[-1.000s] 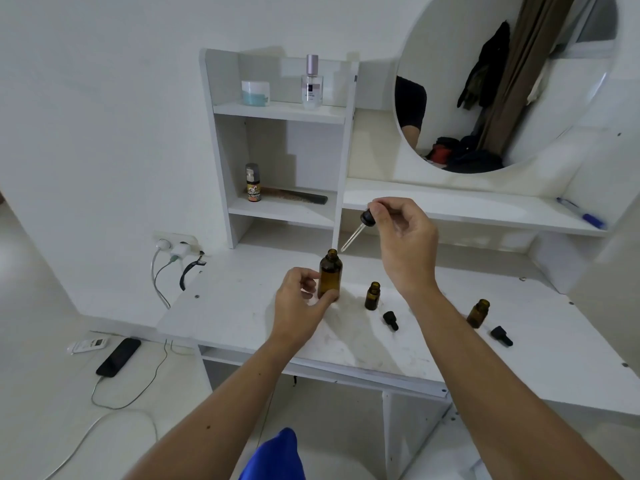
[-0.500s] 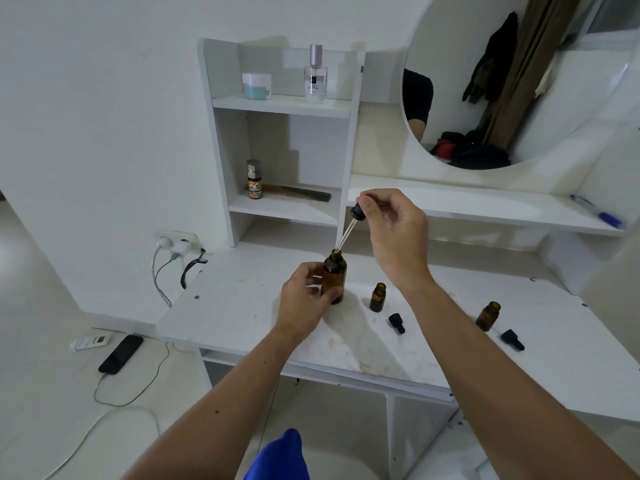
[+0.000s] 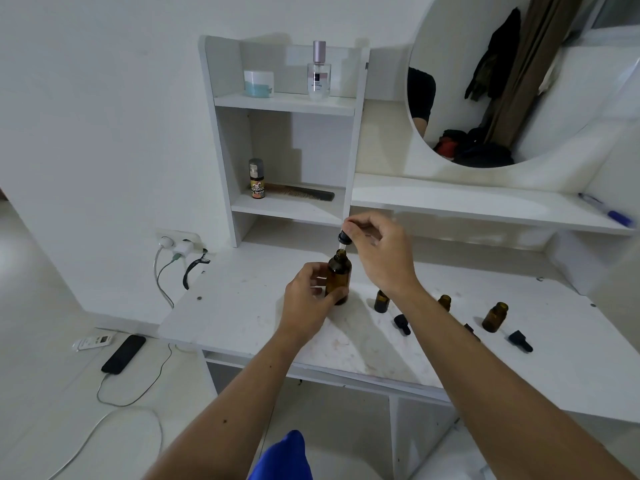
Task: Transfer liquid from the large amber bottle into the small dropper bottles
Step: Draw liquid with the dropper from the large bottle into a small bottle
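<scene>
1 head-worn view looks forward and down, close over the white desk (image 3: 242, 306).

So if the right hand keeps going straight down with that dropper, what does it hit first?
Most likely the large amber bottle. The right hand pinches the dropper directly above its open neck, with the glass tip apparently already inside, so the dropper's collar would probably meet the rim first.

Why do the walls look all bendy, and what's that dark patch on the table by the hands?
Head view: the wide-angle lens bows straight edges, like the shelf unit. Head view: the dark patch is soft shadow from the left hand, the right hand and the large amber bottle, falling on the table.
</scene>
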